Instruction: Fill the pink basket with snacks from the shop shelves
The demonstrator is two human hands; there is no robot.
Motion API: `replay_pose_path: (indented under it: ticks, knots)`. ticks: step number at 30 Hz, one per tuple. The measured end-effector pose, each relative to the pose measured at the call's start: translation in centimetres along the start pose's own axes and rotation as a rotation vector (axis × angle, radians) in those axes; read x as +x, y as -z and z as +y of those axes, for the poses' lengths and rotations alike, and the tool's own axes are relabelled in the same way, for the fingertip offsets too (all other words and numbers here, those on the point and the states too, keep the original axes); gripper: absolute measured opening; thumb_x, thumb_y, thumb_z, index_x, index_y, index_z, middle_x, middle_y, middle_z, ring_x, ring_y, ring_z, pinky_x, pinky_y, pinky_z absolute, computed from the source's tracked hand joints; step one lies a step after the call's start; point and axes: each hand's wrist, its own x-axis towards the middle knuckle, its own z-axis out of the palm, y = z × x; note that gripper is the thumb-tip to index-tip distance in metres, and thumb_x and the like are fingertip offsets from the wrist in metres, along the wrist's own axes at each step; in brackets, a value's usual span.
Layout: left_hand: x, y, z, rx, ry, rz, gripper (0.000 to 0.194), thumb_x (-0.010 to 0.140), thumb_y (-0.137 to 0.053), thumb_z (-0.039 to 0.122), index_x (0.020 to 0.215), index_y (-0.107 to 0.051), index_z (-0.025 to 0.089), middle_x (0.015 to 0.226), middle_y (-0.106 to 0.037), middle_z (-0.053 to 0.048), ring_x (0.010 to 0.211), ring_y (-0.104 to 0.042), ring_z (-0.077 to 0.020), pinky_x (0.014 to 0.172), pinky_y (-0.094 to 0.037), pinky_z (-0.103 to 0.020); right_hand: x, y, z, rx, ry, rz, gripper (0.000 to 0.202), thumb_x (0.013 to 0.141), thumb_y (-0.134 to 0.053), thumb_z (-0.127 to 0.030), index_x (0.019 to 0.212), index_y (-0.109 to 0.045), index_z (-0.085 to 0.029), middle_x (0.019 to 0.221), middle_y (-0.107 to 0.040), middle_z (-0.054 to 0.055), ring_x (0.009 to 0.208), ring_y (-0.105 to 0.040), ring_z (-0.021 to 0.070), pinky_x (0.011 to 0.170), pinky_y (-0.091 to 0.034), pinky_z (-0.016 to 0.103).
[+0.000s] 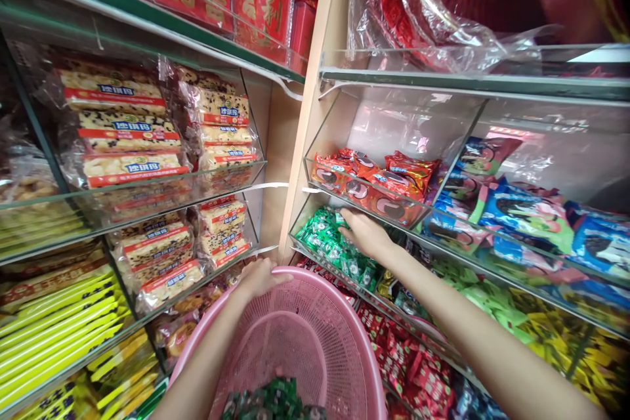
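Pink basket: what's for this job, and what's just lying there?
In use:
round pink plastic basket
left hand's grip on it
dark green packets inside
small shiny green packets, shelved
right hand's grip at these

Just there:
long yellow plastic packets
clear-wrapped bars with red bands
blue plastic packets

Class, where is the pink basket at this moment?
In the head view, the pink basket is at lower centre, its rim held by the left hand, below and left of the shelved green packets.

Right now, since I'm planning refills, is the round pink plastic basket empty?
Not empty: the pink basket holds small green-wrapped packets, though much of its visible inside is bare.
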Motion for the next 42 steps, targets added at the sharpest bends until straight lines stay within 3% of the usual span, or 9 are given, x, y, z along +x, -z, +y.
replay_pose_path:
  ticks: [9, 14, 17, 21, 26, 33, 42]
  knots:
    - [0.0, 0.2, 0.1, 0.01, 0.004, -0.005, 0.059, 0.074, -0.037, 0.074, 0.075, -0.065, 0.022, 0.083, -0.072, -0.011, 0.085, -0.067, -0.03, 0.066, -0.047, -0.031, -2.9, 3.6, -4.9, -0.084, 0.196, 0.148, 0.016, 0.09, -0.041, -0.023, 0.103, -0.049, -0.018, 0.104, -0.055, 0.009, 0.098, -0.051, 0.0245, 0.063, -0.044, 0.029]
    - [0.1, 0.2, 0.2, 0.021, 0.022, -0.015, 0.05, 0.075, -0.045, 0.067, 0.083, -0.067, 0.023, 0.092, -0.072, -0.01, 0.09, -0.067, -0.0285, 0.071, -0.047, -0.031, -6.9, 4.4, -8.5, 0.249, 0.318, 0.109, 0.014, 0.089, -0.044, -0.021, 0.102, -0.051, -0.019, 0.102, -0.056, 0.006, 0.096, -0.048, 0.0218, 0.081, -0.043, 0.035]
    - [0.1, 0.3, 0.3, 0.031, 0.024, -0.024, 0.046, 0.075, -0.048, 0.064, 0.084, -0.067, 0.022, 0.092, -0.072, -0.01, 0.091, -0.066, -0.029, 0.072, -0.048, -0.031, -9.2, 2.2, -10.4, 0.562, 0.328, -0.029, 0.017, 0.09, -0.044, -0.022, 0.105, -0.051, -0.022, 0.105, -0.056, 0.004, 0.1, -0.049, 0.02, 0.084, -0.042, 0.035]
    - [0.2, 0.2, 0.2, 0.034, 0.02, -0.027, 0.052, 0.073, -0.045, 0.069, 0.079, -0.067, 0.022, 0.089, -0.072, -0.01, 0.088, -0.067, -0.0301, 0.07, -0.048, -0.033, -11.4, -3.5, -12.3, 0.96, 0.296, -0.22, 0.014, 0.088, -0.049, -0.027, 0.101, -0.054, -0.024, 0.103, -0.058, 0.001, 0.099, -0.052, 0.0175, 0.084, -0.041, 0.031]
    - [0.2, -0.1, -0.3, 0.027, 0.026, -0.024, 0.057, 0.071, -0.044, 0.074, 0.08, -0.067, 0.023, 0.09, -0.072, -0.01, 0.089, -0.066, -0.0293, 0.07, -0.048, -0.031, -13.4, -9.3, -13.9, 1.128, 0.256, -0.422, 0.019, 0.082, -0.057, -0.031, 0.099, -0.057, -0.022, 0.099, -0.061, 0.001, 0.096, -0.055, 0.0196, 0.083, -0.041, 0.03]
    - [0.2, 0.0, -0.6, 0.015, 0.04, -0.031, 0.056, 0.071, -0.045, 0.074, 0.081, -0.067, 0.023, 0.09, -0.072, -0.009, 0.09, -0.066, -0.0277, 0.071, -0.047, -0.029, -15.6, -11.4, -14.7, 1.088, 0.244, -0.51, 0.034, 0.078, -0.062, -0.03, 0.111, -0.055, -0.027, 0.113, -0.059, 0.002, 0.109, -0.051, 0.0211, 0.091, -0.039, 0.03]
    - [0.4, -0.1, -0.3, 0.013, 0.028, -0.038, 0.061, 0.07, -0.041, 0.077, 0.084, -0.068, 0.023, 0.092, -0.072, -0.01, 0.09, -0.066, -0.0294, 0.071, -0.048, -0.032, -16.5, -12.7, -15.2, 1.017, 0.288, -0.473, 0.032, 0.079, -0.063, -0.027, 0.109, -0.054, -0.029, 0.114, -0.058, -0.001, 0.111, -0.049, 0.0177, 0.1, -0.032, 0.029]
